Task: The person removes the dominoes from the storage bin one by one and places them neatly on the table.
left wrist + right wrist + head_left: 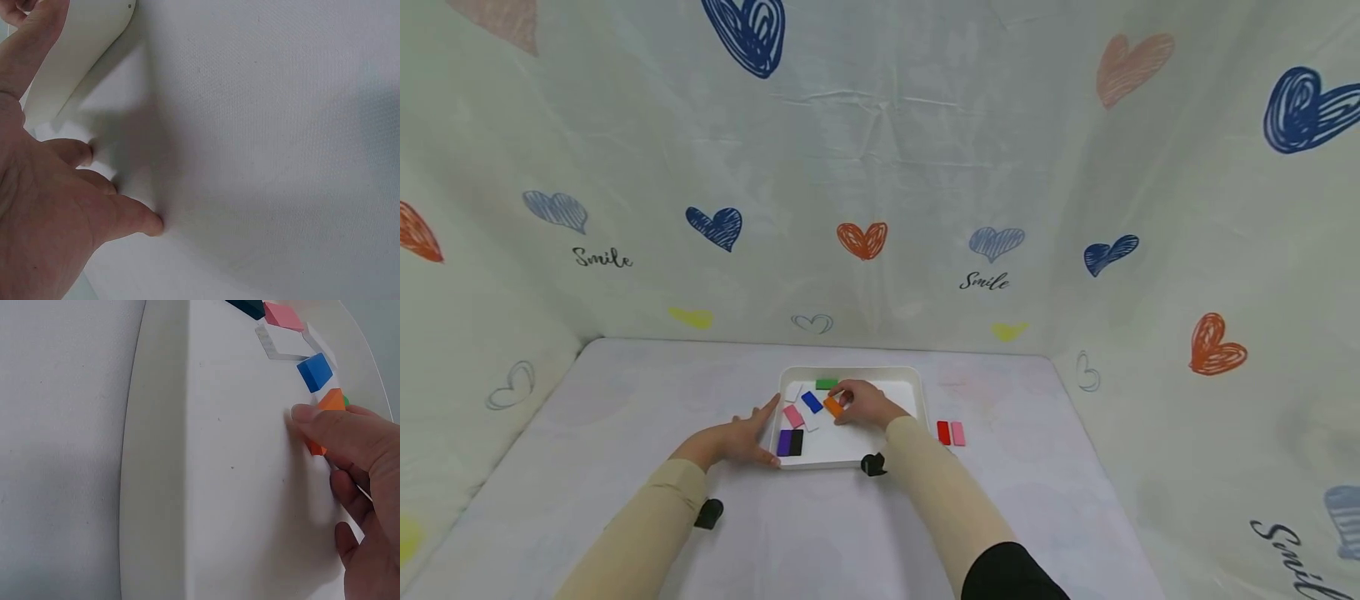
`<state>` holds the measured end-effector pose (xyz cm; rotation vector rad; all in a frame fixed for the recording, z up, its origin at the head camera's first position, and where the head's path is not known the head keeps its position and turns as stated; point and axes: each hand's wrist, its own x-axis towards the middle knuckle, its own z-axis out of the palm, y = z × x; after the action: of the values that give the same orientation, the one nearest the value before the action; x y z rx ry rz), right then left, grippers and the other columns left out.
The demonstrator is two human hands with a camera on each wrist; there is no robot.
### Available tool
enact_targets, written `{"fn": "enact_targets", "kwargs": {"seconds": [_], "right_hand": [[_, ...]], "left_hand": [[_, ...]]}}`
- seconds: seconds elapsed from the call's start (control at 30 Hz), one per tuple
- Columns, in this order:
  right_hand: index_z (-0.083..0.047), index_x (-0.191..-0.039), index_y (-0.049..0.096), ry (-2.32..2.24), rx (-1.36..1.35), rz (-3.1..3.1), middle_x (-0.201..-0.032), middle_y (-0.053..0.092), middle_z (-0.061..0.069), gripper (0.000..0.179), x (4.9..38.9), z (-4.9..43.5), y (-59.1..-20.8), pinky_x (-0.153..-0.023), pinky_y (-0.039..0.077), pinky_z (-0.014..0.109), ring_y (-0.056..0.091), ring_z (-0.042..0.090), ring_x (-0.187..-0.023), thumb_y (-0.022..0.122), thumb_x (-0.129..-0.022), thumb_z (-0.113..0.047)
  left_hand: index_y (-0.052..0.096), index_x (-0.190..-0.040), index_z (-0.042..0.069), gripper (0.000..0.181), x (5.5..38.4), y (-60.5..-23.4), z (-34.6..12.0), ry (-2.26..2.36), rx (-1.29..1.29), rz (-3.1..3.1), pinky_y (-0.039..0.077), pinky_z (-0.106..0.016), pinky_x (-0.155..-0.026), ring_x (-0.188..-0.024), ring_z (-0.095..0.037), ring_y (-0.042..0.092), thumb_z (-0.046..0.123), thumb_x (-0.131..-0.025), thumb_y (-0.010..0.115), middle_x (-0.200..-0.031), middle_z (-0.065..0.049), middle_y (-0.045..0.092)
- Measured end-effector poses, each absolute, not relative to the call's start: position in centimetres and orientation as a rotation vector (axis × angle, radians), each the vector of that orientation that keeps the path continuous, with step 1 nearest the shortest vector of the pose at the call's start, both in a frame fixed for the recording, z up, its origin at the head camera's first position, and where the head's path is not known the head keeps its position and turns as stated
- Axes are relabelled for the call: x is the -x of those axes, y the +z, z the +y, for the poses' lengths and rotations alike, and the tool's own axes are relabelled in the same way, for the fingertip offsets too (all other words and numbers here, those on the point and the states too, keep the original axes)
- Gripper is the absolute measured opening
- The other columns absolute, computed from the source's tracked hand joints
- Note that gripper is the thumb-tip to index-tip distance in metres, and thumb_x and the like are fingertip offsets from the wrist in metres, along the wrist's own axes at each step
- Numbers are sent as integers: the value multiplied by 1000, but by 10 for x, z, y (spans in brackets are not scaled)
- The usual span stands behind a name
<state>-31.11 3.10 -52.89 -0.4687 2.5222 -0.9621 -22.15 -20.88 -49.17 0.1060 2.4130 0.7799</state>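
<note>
My right hand pinches an orange rectangular block between thumb and fingers, low over the white tray. In the right wrist view the thumb lies across the orange block, beside a blue block. Spread out at the tray's left side, my left hand has its index finger and thumb at the rim. Its other fingers rest on the table in the left wrist view. Around the right hand in the tray lie a green block, a pink block and white blocks.
A purple block and a black block sit side by side in the tray's near left corner. Right of the tray, a red block and another pink block lie on the white table. A heart-printed curtain hangs behind.
</note>
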Motion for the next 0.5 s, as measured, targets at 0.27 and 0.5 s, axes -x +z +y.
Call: {"fn": "enact_targets", "kwargs": {"seconds": [0.27,0.5], "right_hand": [[-14,-115,66,-996,487,2469,-89,59,-2,43,307,43,-516,-76,50,21,54,14,-84,83,-77,-5],[-12,-113,67,-968,540,2459,-87,57,-1,42,300,52,-506,-73,49,21,53,14,-82,82,-76,-1]], "left_hand": [[-2,-156,9,120,224,-495,-209,768,-131,2427,6,-77,-103,-134,-65,-2,39,-77,82,-154,-38,2],[-2,-155,8,119,223,-495,-209,757,-138,2428,6,-77,-102,-133,-66,-2,40,-77,82,-153,-38,3]]}}
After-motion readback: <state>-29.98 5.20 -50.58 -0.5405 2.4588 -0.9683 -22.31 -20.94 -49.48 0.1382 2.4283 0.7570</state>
